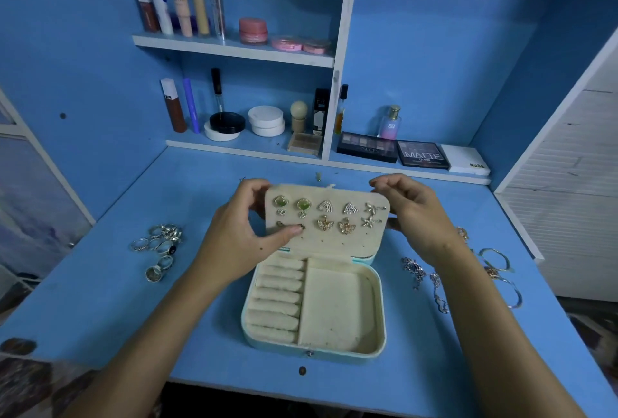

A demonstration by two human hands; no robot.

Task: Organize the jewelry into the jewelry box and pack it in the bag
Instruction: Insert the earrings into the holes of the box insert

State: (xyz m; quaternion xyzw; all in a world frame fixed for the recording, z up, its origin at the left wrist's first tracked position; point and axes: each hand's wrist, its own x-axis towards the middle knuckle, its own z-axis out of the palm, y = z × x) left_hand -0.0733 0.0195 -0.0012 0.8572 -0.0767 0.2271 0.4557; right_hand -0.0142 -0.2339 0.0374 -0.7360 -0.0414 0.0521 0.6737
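Lying toward the table's left edge is a cluster of silver rings, loose on the blue surface. Beside them, the left hand grips the left side of the raised lid, thumb pressed on the cream panel near a small earring, fingers curled round behind the lid's edge. The jewelry box sits open at the middle of the table, near the front edge, its lid standing up toward the back edge. Rows of earrings are pinned across the lid's inner panel. Below, the tray shows padded ring rolls on its left and a plain compartment on its right. The right hand holds the lid's right corner, fingers curled over the top and thumb below. Toward the right edge lie tangled chains and thin bangles, well apart from the box.
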